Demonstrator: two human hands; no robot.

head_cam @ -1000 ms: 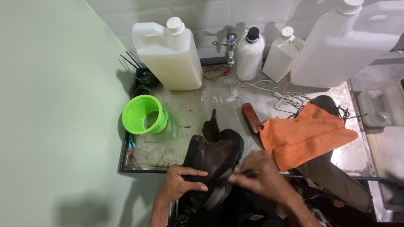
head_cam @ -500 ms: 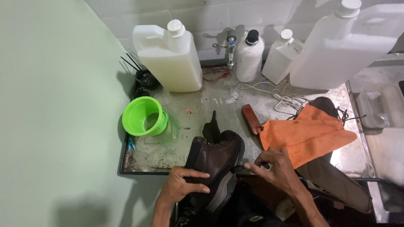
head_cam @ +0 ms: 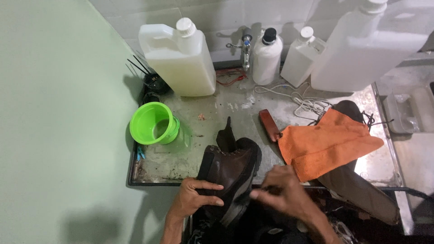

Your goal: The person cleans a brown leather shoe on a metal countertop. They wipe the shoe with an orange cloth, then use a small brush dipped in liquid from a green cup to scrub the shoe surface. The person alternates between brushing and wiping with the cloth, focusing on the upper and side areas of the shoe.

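The right hand (head_cam: 282, 190) was motion-blurred, hiding whatever it gripped; the far right jug (head_cam: 361, 49) was cut off by the top edge.

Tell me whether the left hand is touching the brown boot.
Touching. The head view shows the left hand laid on the brown boot, fingers across its side with no gap.

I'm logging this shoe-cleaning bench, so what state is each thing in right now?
Brown boot: unlaced, tongue up, on the tray edge.
Left hand: gripping the boot's side.
Right hand: at the boot's sole, blurred.
Green cup: upright, open, a little liquid inside.
Large jug: capped, mostly full.
Black-capped bottle: capped, upright.
Orange cloth: spread over a second boot.
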